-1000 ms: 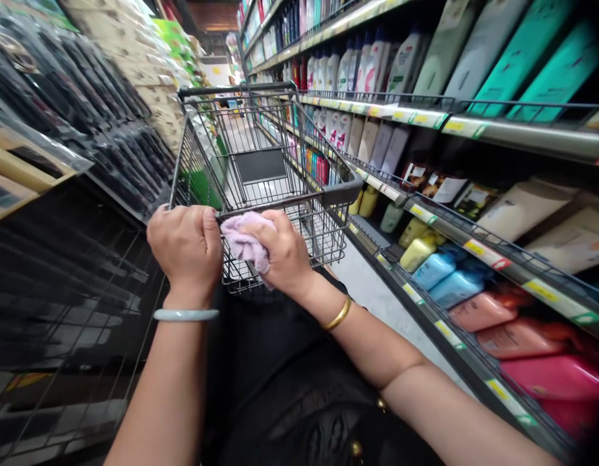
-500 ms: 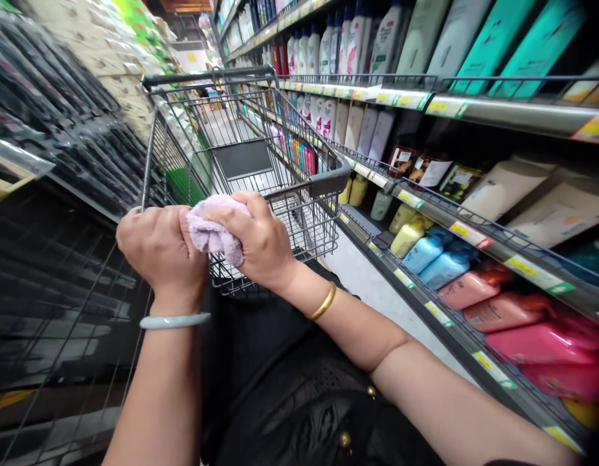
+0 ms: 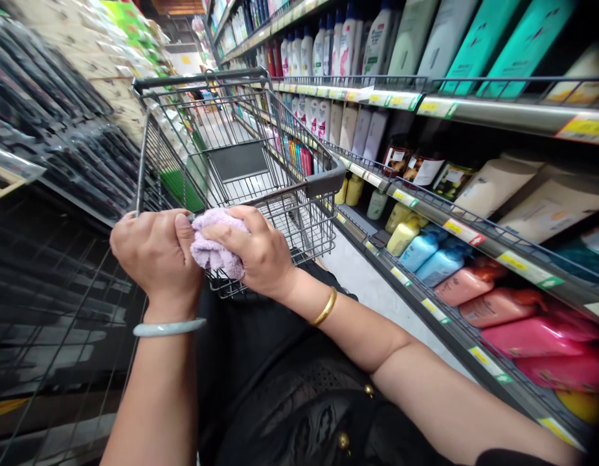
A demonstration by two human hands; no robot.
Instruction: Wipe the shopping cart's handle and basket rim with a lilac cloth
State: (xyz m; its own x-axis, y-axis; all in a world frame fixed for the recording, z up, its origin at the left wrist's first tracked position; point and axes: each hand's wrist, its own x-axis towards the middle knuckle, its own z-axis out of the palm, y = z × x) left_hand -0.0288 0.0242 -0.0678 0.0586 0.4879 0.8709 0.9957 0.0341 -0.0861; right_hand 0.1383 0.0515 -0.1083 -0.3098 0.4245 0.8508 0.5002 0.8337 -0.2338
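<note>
In front of me stands a wire shopping cart [image 3: 238, 160] with a grey plastic panel in its basket. My left hand [image 3: 156, 255] is closed round the left part of the cart's handle bar, which its fingers mostly hide. A crumpled light purple cloth [image 3: 216, 243] is bunched in my right hand [image 3: 265, 249], whose fingers are wrapped over it. The cloth lies against the handle bar, close beside my left thumb. A pale bangle [image 3: 169, 328] circles my left wrist and a gold bangle [image 3: 325, 307] my right.
Shelves [image 3: 478, 107] on the right carry upright shampoo bottles [image 3: 348, 42] above and blue pump bottles [image 3: 432, 259] and pink bottles [image 3: 532, 336] below. To the left hang dark packaged goods [image 3: 41, 97]. A pale floor [image 3: 377, 278] runs between cart and shelf.
In view, the hands have dropped slightly and shifted a little left. The cart and shelves have also shifted slightly left. Both grips stay the same.
</note>
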